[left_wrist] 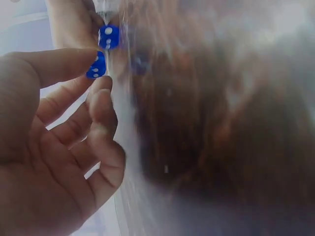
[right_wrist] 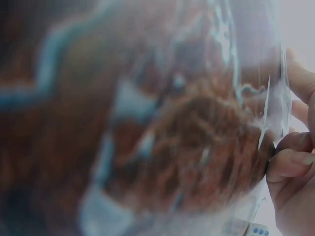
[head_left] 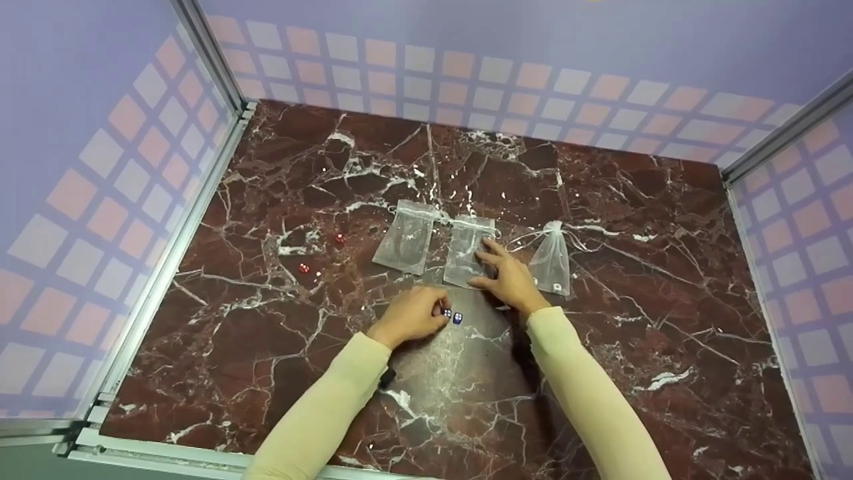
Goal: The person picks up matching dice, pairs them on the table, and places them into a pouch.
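Note:
Between thumb and index finger, my left hand [head_left: 412,315] pinches a blue die [left_wrist: 97,65] with white dots, low over the marbled tabletop. A second blue die [head_left: 458,318] sits right beside it, just to the right. My right hand [head_left: 511,279] rests on the right side of the middle sheer white drawstring bag [head_left: 461,257], fingers spread and slightly bent. That bag lies flat, its drawstring end toward the back. In the right wrist view the fingers [right_wrist: 290,162] touch down at the surface, seen edge-on.
Another flat sheer bag [head_left: 408,240] lies to the left. On the right is a cinched bag [head_left: 550,257] with a white die [head_left: 558,287] at its bottom. Two red dice [head_left: 340,238] [head_left: 304,268] lie farther left. Patterned walls [head_left: 413,67] enclose the back and sides.

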Demonstrator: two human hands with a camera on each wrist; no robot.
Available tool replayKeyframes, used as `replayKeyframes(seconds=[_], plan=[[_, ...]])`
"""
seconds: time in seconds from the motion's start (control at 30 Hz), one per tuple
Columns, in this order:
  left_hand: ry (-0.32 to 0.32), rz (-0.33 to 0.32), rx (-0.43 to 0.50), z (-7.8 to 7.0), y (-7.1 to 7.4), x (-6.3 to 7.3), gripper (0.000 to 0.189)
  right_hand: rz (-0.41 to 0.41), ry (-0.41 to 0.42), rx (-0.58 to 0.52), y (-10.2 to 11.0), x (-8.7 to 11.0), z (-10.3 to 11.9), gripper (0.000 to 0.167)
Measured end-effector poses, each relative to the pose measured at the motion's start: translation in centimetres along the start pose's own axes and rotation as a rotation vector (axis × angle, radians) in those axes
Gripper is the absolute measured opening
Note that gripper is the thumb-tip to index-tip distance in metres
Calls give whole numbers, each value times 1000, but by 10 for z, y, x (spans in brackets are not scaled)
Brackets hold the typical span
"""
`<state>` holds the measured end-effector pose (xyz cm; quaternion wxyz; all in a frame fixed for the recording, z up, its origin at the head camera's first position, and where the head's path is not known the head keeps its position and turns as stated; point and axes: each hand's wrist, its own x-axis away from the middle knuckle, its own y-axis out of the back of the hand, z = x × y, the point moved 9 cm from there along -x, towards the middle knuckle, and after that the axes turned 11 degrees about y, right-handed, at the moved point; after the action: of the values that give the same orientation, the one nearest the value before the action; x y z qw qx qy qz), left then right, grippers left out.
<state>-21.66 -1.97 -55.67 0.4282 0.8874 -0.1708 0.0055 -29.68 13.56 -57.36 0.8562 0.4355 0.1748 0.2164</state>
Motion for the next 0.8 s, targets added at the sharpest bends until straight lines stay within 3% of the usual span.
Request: replayKeyframes(seconds=[0.23,0.37,0.57,0.8], plan=[[-7,-6,-48,-4,-5,-3,11,1,-4,-16,0,-1,1,68],[0,25,-32,-3,-7,-5,16,1,-4,-15,2,0,1,68],[93,89,46,5,-1,-15,30,6,3,-11,2,0,1,68],[227,-73,135,16,26,-38,22,-9,27,-35,1,0,1,64]])
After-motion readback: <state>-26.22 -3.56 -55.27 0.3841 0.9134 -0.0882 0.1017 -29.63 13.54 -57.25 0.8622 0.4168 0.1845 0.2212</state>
